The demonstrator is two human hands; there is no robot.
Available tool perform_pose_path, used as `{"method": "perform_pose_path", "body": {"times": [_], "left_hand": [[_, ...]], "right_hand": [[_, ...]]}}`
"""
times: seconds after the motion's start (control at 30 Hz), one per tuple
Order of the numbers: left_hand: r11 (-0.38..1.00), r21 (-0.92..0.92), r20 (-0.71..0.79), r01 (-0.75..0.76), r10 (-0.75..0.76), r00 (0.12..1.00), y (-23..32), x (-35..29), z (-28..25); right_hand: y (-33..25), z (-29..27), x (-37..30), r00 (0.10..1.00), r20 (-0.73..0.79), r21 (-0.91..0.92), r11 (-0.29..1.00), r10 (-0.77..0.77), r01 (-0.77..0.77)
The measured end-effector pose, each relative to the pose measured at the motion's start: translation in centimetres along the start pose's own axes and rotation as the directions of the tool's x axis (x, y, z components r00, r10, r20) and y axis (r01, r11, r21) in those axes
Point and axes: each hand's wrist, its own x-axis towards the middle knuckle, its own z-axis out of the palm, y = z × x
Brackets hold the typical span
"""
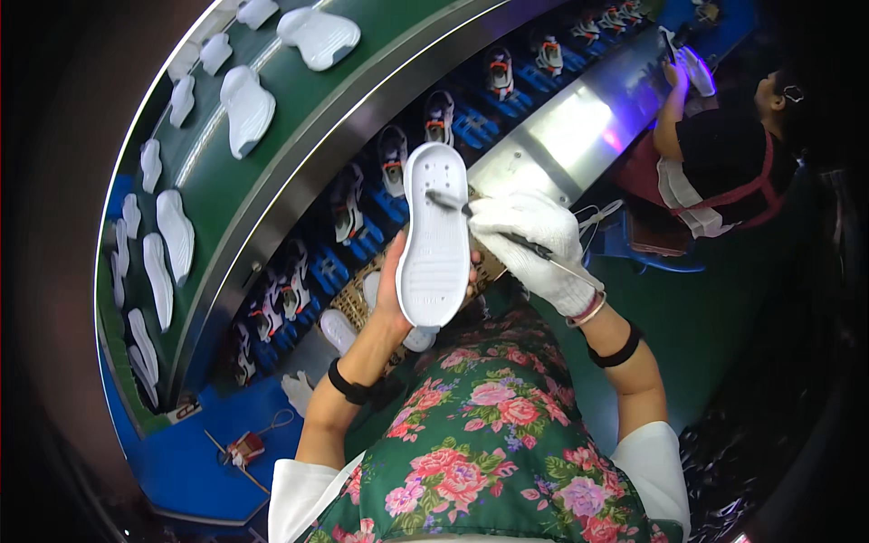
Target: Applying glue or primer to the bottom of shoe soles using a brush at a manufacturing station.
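A white shoe sole point(433, 262) is held upright in front of me, its hollow inner face toward me. My bare left hand point(391, 282) grips it around the lower half, thumb on the left edge and fingertips showing at the right edge. In a white knitted glove, my right hand point(532, 240) is closed on a thin-handled brush point(445, 200). The dark bristle end lies against the inside of the sole's upper part. Below the sole, a woven basket point(358, 291) holds more white soles point(338, 331), partly hidden by my left arm.
A green conveyor belt point(204, 149) with scattered white soles curves along the left behind a metal rim. Shoe uppers point(394, 158) stand in a row on blue supports beside it. A co-worker point(724, 154) sits at right holding a sole. At lower left is a blue tabletop point(195, 462).
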Motion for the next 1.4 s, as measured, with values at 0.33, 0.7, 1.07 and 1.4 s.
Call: {"method": "perform_pose_path", "body": {"times": [0.33,0.7,1.07,1.4], "left_hand": [[0.970,0.176,0.263,-0.168,0.119,0.958,4.9,1.9,3.3],[0.853,-0.337,0.309,-0.399,0.501,0.809,23.9,13.9,11.5],[0.835,0.011,0.111,-0.551,0.546,0.830,20.2,17.3,15.2],[-0.760,0.616,0.597,0.206,0.621,0.507,24.1,34.8,22.5]], "right_hand": [[-3.4,-3.8,-2.6,0.907,0.001,0.602,0.724,0.421,-0.337],[-1.7,-1.3,-6.6,0.685,-0.111,0.696,0.548,0.720,-0.463],[-0.3,0.5,-8.1,0.630,-0.048,0.736,0.454,0.775,-0.502],[0.8,-2.7,-6.8,0.626,0.008,0.879,0.294,0.779,-0.376]]}}
